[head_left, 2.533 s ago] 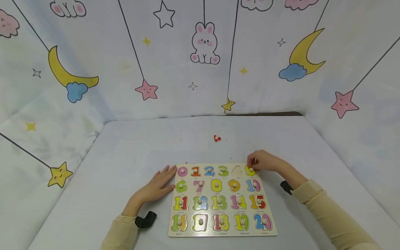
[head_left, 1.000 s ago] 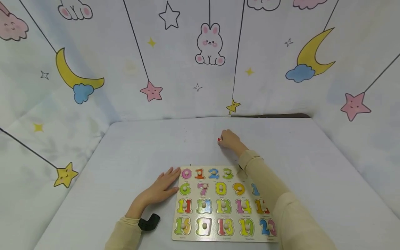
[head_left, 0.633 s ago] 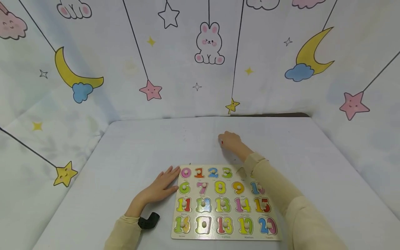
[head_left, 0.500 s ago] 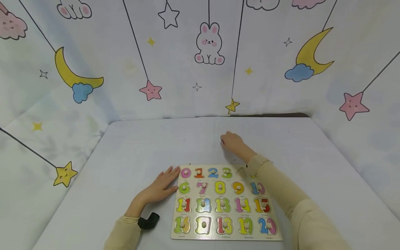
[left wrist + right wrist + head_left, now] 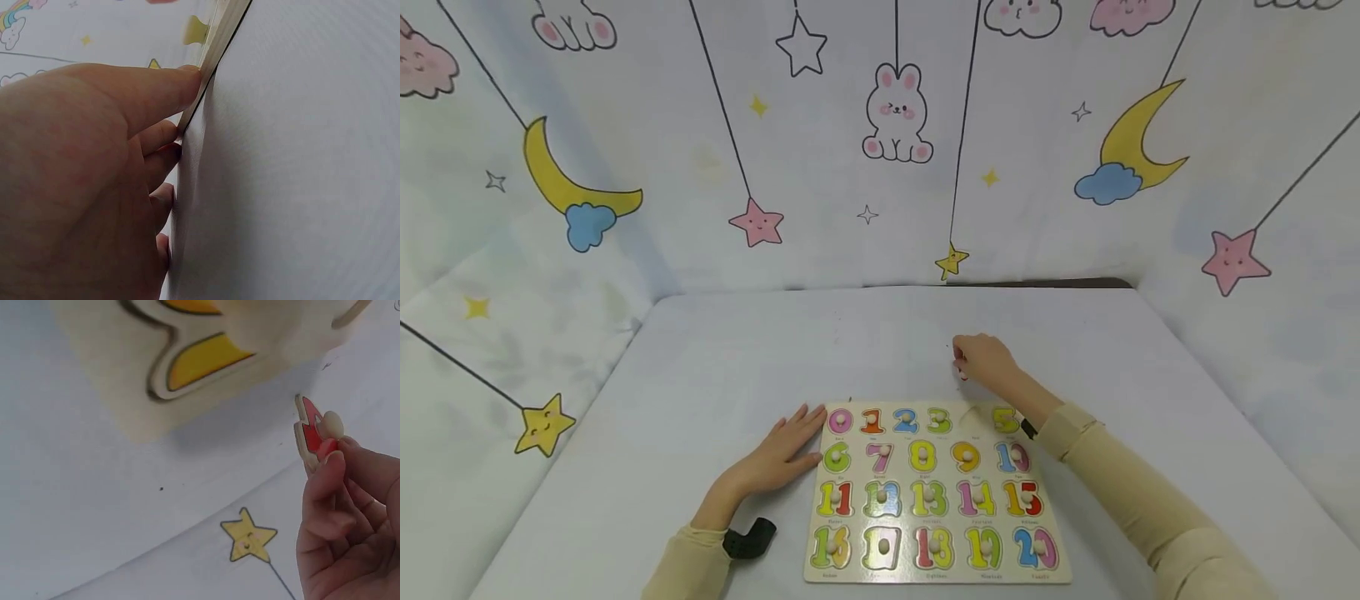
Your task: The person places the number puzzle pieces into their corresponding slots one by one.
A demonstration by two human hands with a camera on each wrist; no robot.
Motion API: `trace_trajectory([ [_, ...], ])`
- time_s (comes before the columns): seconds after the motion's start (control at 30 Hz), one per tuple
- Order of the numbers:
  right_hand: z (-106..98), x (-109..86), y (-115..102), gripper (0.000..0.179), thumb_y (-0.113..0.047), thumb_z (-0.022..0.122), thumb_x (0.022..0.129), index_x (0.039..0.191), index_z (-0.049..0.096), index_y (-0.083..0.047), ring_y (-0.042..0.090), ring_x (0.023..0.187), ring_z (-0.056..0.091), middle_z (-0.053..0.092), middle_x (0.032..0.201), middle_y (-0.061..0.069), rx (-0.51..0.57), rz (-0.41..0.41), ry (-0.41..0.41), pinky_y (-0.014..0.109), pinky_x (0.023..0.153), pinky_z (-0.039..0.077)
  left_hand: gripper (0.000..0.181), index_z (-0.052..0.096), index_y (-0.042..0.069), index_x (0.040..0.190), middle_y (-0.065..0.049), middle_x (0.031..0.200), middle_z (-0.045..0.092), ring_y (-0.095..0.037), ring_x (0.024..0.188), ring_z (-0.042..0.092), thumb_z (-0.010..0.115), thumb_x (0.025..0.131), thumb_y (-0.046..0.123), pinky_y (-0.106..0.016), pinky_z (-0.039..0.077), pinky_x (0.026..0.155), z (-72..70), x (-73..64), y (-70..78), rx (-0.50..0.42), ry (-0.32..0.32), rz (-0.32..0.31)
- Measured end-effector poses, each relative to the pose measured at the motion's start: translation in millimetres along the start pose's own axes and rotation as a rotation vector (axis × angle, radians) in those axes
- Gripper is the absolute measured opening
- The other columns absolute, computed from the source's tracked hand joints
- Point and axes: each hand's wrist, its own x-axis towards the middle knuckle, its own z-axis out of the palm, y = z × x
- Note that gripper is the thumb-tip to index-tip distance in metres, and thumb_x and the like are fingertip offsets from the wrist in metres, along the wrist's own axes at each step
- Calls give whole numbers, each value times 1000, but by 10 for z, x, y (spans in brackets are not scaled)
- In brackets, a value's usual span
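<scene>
My right hand [image 5: 988, 360] is raised just beyond the far edge of the wooden number puzzle board [image 5: 857, 567]. Its thumb and fingers pinch a red puzzle piece [image 5: 310, 434] with a round wooden knob [image 5: 333, 425]; from the head view only a sliver of red shows under the hand. Between the green 3 [image 5: 939, 420] and the yellow 5 [image 5: 1006, 420], a recess [image 5: 976, 417] in the top row is bare. My left hand [image 5: 778, 457] lies flat at the board's left side, thumb and fingertips touching its edge.
Knobbed number pieces sit in the board's other recesses, such as the pink 0 [image 5: 839, 421]. The board rests on a white-covered table [image 5: 737, 350]. A curtain [image 5: 820, 150] printed with stars, moons and a rabbit hangs behind it.
My right hand left the yellow 5, picked up the red piece from the far table, and came back right and nearer to the board with it. My left hand stayed at the board's edge.
</scene>
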Motion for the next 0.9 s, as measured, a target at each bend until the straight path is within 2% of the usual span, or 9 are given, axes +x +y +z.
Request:
trace_trajectory([
  [0.2,-25,-242,89,13,-3,67,86,78,57,-6,15,62,48,54,69,-1,217,-1,-12,28,58,45,61,28,-4,144,-19,149,25,-39,137,11,54,96,21,-58,6,106,10,-18,1,-3,-2,2],
  [0.4,-109,-430,110,8,-3,63,89,83,60,-7,16,60,58,59,71,-1,396,-30,-119,28,59,50,61,28,-3,144,-18,149,25,-39,137,11,54,96,22,-58,6,106,5,-26,-20,6,1,-3],
  [0.6,-152,-520,133,8,-3,61,90,83,61,-8,16,63,58,60,74,-2,437,-111,-228,27,60,50,61,29,-2,145,-18,149,26,-38,137,11,55,95,23,-57,6,106,-15,-18,-26,3,4,-13],
  [0.9,-35,-570,191,10,-6,61,91,82,60,-11,15,62,56,59,73,-3,441,-120,-277,26,59,50,61,29,-4,144,-19,149,26,-40,137,12,55,95,23,-59,7,105,5,-22,-23,-8,4,6],
])
